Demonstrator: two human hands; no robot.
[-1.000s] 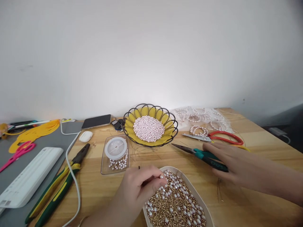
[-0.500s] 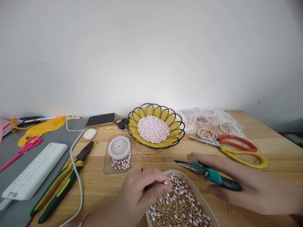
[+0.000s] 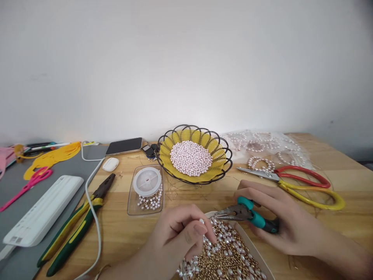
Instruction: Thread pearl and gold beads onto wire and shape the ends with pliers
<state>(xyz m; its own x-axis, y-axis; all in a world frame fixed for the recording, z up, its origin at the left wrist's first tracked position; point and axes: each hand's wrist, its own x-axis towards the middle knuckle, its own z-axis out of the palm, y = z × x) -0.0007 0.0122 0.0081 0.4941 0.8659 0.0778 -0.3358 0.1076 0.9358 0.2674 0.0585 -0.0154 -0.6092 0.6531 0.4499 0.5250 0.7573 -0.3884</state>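
Observation:
My left hand [image 3: 182, 233] is closed over the near left part of a white tray [image 3: 256, 254] filled with gold pins and pearl beads. A pearl bead [image 3: 201, 221] shows between its thumb and fingers. Wrapped round the small teal-and-black pliers [image 3: 258, 219] is my right hand [image 3: 279, 214], to the right of the tray. The plier jaws point left, above the tray's far rim, close to my left fingers. Behind the tray stands a yellow basket with a black wire rim [image 3: 217, 157], holding many pale pink beads [image 3: 190, 158].
Red-and-yellow scissors [image 3: 305, 184] and beaded loops [image 3: 260, 164] lie at the right. Left are a clear box [image 3: 131, 208] with a spool [image 3: 147, 182], green-yellow pliers [image 3: 72, 229], a white cable [image 3: 97, 217], a power strip [image 3: 43, 210] and a phone [image 3: 124, 146].
The pliers have turned and their jaws have come down towards the tray and my left hand. My left fingers have shifted around the bead. The view has moved slightly.

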